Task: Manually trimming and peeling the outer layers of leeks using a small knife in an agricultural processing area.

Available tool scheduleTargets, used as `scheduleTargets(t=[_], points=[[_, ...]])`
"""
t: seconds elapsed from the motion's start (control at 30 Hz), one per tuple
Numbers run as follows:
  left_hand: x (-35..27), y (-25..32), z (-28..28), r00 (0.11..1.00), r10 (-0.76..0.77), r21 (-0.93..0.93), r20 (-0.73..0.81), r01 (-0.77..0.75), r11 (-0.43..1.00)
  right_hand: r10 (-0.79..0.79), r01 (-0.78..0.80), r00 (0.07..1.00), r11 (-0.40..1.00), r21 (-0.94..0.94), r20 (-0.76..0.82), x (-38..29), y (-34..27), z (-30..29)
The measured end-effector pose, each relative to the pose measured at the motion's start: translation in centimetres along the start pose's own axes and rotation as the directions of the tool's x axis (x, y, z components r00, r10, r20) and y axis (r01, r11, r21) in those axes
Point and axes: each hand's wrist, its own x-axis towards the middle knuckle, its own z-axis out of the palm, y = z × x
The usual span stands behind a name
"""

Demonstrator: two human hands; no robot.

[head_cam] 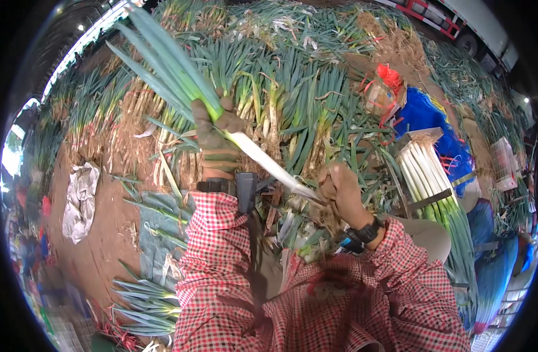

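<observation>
My left hand [216,123], in a soiled glove with bands around the wrist, grips a large Welsh onion [264,158] where the green leaves meet the white shank. The leaves fan up to the far left, and the shank slopes down towards my right hand [339,189]. That hand is bare, its fingers curled closed at the root end; whether they pinch roots or outer skin is blurred. On the right, a bundle of trimmed Welsh onions [423,171] lies in a metal rack [429,201], white ends away from me.
Rows of untrimmed Welsh onions [269,88] cover the ground ahead. Several more onions [150,303] lie at lower left, near a crumpled white sack [80,202]. Blue plastic sheeting [427,123] and red twine [388,77] are beyond the rack. A truck [467,31] stands at far right.
</observation>
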Motion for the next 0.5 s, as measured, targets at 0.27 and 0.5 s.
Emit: scheduleTargets(t=[0.27,0.5], points=[[-0.5,2.9,0.6,0.932,0.303,0.294,-0.201,-0.238,0.926,0.347,-0.012,0.937,-0.093,-0.996,-0.043,-9.5,11.4,-19.7],[-1.2,-0.3,2.4,0.774,0.439,0.407,-0.457,-0.257,0.877,-0.434,0.267,0.869,0.004,-0.964,0.239,0.0,4.6,-5.0]])
